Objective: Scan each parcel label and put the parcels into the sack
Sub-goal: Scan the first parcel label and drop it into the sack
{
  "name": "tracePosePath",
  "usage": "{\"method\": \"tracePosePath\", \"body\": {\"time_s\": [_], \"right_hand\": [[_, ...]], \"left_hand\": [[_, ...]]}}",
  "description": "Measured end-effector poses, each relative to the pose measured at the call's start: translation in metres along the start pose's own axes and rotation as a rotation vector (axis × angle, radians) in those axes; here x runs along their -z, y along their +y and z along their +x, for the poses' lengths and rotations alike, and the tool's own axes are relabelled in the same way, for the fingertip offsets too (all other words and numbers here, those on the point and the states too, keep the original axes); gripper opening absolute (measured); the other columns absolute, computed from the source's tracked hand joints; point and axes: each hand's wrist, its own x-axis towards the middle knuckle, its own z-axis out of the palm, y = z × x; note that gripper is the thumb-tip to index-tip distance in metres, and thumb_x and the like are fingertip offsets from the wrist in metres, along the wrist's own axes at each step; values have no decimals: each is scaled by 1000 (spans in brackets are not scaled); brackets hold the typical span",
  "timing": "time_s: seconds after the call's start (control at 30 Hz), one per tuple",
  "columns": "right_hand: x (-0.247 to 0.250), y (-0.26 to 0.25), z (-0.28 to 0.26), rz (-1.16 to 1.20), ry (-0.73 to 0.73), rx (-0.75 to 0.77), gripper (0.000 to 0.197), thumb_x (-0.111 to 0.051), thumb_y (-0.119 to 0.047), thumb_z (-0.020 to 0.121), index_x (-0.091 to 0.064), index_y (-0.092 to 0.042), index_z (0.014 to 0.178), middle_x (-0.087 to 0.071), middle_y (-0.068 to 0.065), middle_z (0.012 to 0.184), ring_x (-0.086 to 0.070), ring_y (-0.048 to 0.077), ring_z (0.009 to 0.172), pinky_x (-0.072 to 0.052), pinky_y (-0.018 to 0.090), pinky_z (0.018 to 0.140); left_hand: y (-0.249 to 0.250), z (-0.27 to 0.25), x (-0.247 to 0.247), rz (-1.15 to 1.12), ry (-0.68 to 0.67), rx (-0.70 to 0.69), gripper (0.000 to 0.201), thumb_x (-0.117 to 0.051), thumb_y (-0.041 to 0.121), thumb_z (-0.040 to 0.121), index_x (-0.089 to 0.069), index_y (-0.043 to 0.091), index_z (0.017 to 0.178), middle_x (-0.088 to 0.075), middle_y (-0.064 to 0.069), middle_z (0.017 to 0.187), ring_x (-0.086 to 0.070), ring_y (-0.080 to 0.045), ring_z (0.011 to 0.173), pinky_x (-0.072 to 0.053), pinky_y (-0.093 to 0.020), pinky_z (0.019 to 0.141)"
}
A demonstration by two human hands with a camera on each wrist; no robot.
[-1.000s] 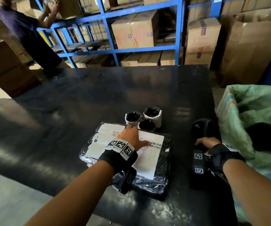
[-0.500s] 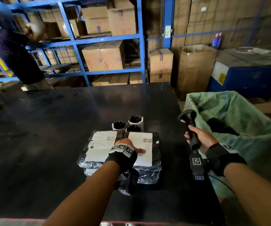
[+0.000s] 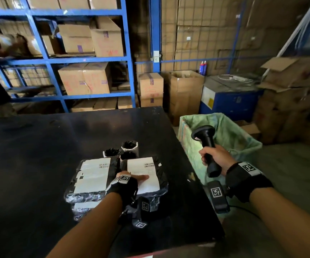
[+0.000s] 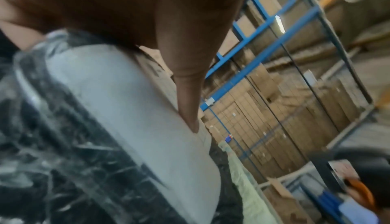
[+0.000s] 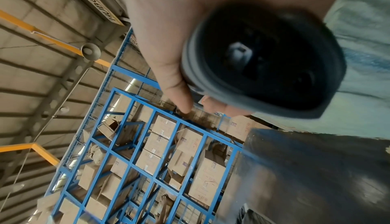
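Your left hand (image 3: 127, 178) lies flat on the right parcel (image 3: 144, 175), fingers (image 4: 187, 111) straight and pressing its white label, gripping nothing. That parcel sits on the worktop (image 3: 38, 146) just left of the sack (image 3: 225, 135), touching a second parcel (image 3: 92, 177) on its far side from the sack; more wrapped packs seem to lie beneath, though how many you cannot tell. Your right hand (image 3: 215, 157) is curled round the scanner (image 3: 207, 144) handle, head up, held over the near rim of the sack. Handling, as judgement: black film wrap, glossy and crinkled, so likely slippery and soft at the edges; the flat slab shape suggests a fairly stiff core, weight moderate at most. Take it by a long edge, thumb on top and fingers under, not by loose film, which may slide or tear. Keep your fingers off the barcode at the label's end away from you while scanning. Three small wrapped rolls (image 3: 124, 149) stand beyond the parcels, away from you.
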Motion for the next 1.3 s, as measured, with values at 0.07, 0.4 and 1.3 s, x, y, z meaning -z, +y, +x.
{"method": "tracePosePath", "body": {"time_s": [0.07,0.4,1.3], "right_hand": [[1,-5,-7,-53,2,3,13,-58,6,83,-49,-4,81,-49,11,63,-51,14,47,-42,21,41],[-21,-15,-37,-144,48,8,11,-62,-21,89,-58,-12,86,-48,3,58,-44,13,44,-35,23,41],[-98,-164,-66,-87,-288,261,13,-57,-24,88,-59,-11,85,-61,6,69,-45,13,48,-36,26,46]], "left_hand": [[-5,-4,0,-175,-79,-21,47,-79,37,74,-65,12,112,-61,-3,95,-55,-14,67,-42,-21,60],[-11,-8,0,-590,-116,-2,26,-85,24,66,-67,9,78,-67,-4,69,-66,-26,66,-51,-28,59],[113,-21,130,-915,279,-547,62,-86,15,65,-60,-1,118,-69,-16,114,-67,-30,95,-55,-34,75]]}}
